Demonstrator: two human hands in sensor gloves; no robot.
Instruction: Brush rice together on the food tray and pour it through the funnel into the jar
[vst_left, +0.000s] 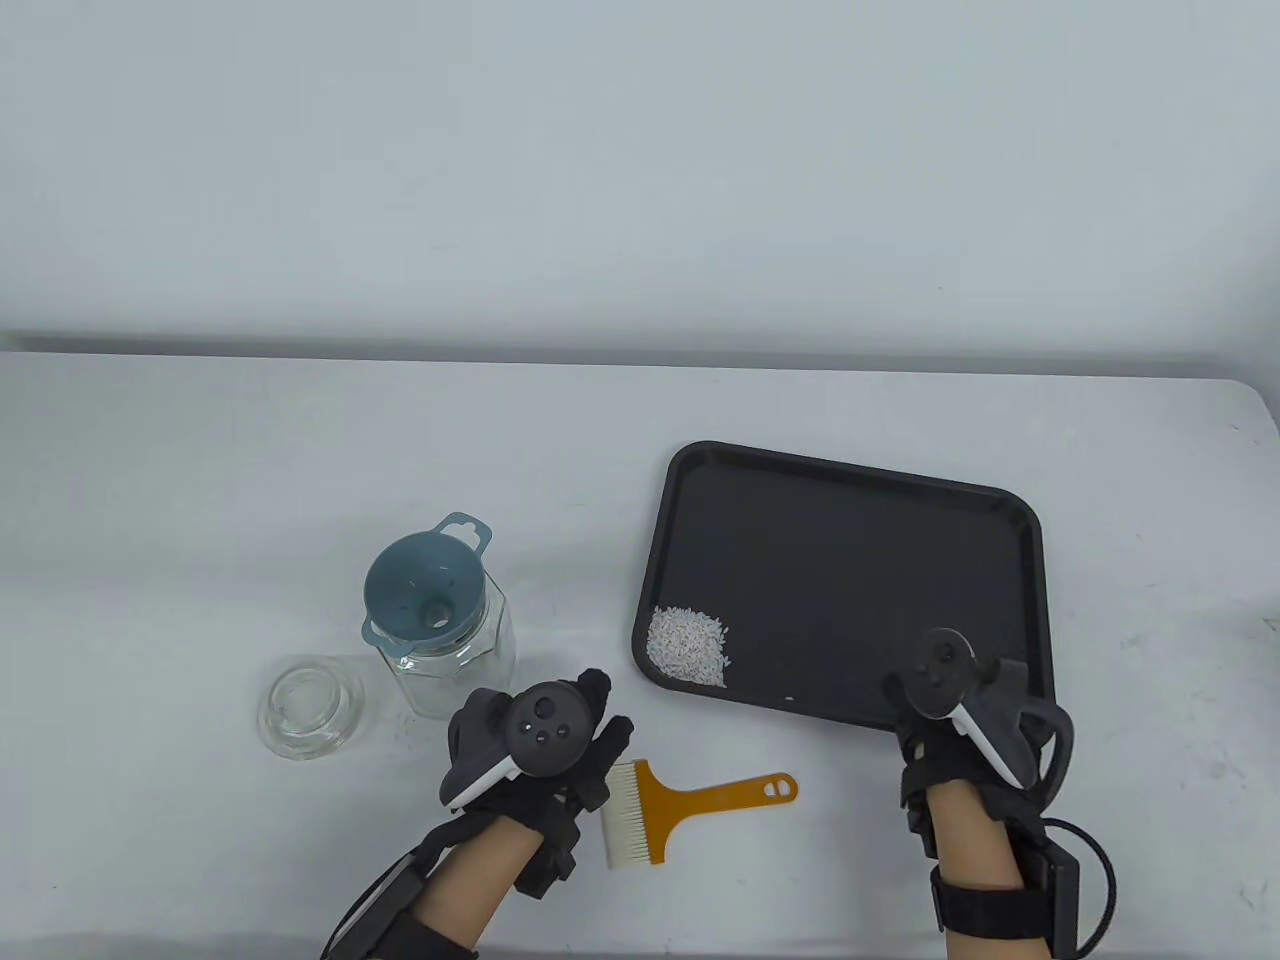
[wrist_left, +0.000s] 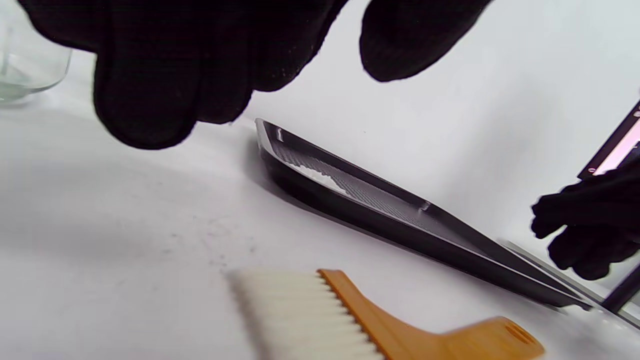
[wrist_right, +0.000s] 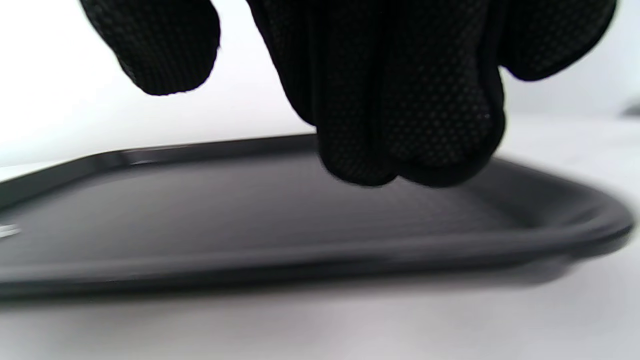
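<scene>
The black food tray (vst_left: 850, 500) lies to the right of centre, with a small pile of white rice (vst_left: 687, 648) in its near-left corner. A glass jar (vst_left: 455, 655) with a blue funnel (vst_left: 425, 595) in its mouth stands to the left. The orange-handled brush (vst_left: 700, 800) lies flat on the table in front of the tray. My left hand (vst_left: 590, 720) hovers just left of its white bristles (wrist_left: 300, 315), fingers (wrist_left: 150, 100) loosely hanging and holding nothing. My right hand (vst_left: 930, 690) hangs over the tray's near-right corner (wrist_right: 575, 235), its fingers (wrist_right: 410, 150) above the tray floor, empty.
A clear glass lid (vst_left: 310, 705) sits on the table left of the jar. The white tabletop ends at a pale wall behind.
</scene>
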